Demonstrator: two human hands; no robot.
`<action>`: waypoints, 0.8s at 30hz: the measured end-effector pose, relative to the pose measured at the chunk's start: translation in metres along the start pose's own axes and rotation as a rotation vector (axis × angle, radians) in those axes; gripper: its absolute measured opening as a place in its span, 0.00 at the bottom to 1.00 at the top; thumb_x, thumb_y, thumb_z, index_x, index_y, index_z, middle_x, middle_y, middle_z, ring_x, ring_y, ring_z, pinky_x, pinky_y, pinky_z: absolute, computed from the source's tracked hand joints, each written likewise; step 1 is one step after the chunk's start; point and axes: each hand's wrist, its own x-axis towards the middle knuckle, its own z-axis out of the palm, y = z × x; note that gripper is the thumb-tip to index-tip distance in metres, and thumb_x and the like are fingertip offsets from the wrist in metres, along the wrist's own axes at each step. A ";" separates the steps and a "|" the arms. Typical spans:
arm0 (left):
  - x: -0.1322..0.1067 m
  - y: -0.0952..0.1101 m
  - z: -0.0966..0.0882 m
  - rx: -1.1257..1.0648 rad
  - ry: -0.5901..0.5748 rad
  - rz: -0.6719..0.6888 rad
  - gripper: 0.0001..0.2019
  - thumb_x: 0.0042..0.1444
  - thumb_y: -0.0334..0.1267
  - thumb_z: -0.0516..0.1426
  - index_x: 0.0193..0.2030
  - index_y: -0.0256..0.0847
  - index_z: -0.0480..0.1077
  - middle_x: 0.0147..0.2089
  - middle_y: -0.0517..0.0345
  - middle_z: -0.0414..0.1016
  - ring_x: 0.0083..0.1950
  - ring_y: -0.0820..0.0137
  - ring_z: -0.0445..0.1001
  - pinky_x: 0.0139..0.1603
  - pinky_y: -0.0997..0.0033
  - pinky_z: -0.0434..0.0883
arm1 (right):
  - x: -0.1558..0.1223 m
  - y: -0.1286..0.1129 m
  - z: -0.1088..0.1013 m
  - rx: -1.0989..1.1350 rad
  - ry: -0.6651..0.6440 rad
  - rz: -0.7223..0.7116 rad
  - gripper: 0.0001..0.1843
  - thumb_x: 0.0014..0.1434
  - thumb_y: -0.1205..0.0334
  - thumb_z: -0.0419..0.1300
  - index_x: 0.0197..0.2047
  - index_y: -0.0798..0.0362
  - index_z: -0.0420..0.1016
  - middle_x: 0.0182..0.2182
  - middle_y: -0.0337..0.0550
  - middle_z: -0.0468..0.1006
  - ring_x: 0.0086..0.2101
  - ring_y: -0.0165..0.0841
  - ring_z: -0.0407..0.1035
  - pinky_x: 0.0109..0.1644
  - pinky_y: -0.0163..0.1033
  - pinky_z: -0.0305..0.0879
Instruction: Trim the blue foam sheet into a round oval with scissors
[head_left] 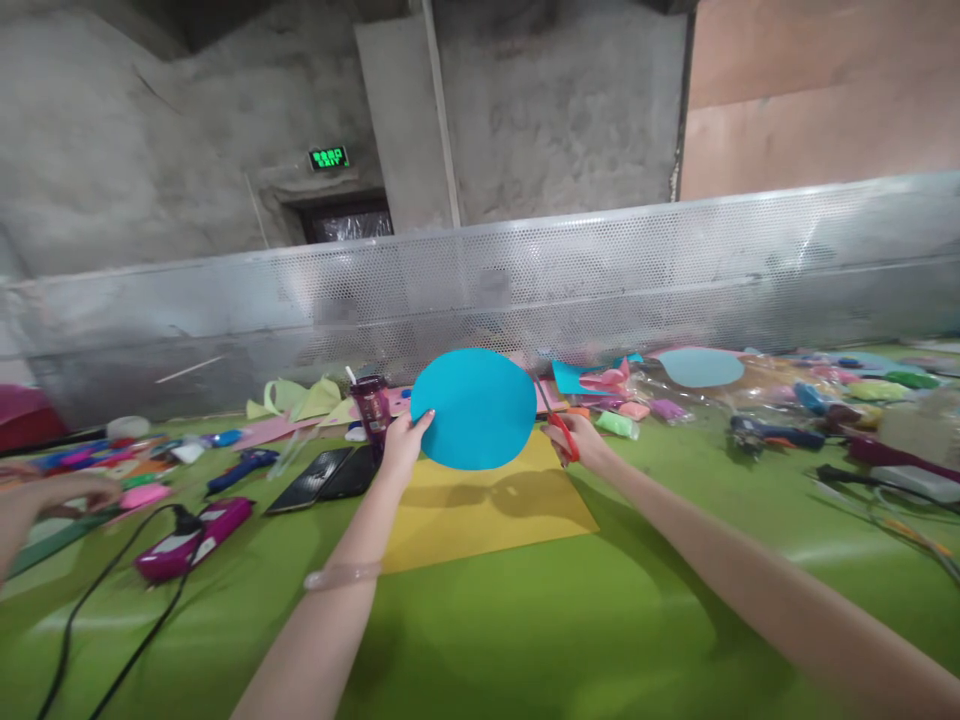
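Note:
A round blue sheet [480, 405], paper or thin foam, is held up above the table by my left hand [406, 440], which pinches its left edge. My right hand [574, 442] is closed round the red handles of a pair of scissors [568, 435]. Their blades point up and lie close to the right edge of the blue sheet; whether they touch it I cannot tell. Below both hands a yellow sheet [487, 520] lies flat on the green table, with shadows across it.
A dark tumbler with a straw [370, 408] and a black phone [311, 478] stand left. Further left are a magenta power strip [196, 538], a blue glue gun [241, 470] and another person's hand [82, 492]. Right lies another glue gun [776, 435]. A perforated metal panel [480, 290] runs behind.

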 end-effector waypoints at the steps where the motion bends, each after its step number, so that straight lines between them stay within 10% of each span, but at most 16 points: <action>1: -0.001 0.001 0.000 0.007 -0.001 -0.006 0.23 0.40 0.52 0.59 0.39 0.38 0.72 0.44 0.49 0.75 0.46 0.57 0.71 0.45 0.62 0.67 | 0.000 -0.001 -0.001 0.008 -0.004 0.008 0.14 0.49 0.57 0.54 0.18 0.52 0.56 0.09 0.32 0.60 0.11 0.24 0.57 0.14 0.30 0.54; 24: -0.005 0.006 0.002 -0.050 -0.073 -0.034 0.26 0.37 0.52 0.61 0.40 0.36 0.72 0.47 0.46 0.73 0.49 0.55 0.70 0.47 0.60 0.66 | 0.000 0.000 0.002 -0.002 -0.027 0.035 0.13 0.49 0.59 0.53 0.18 0.51 0.54 0.10 0.33 0.61 0.12 0.25 0.57 0.16 0.32 0.55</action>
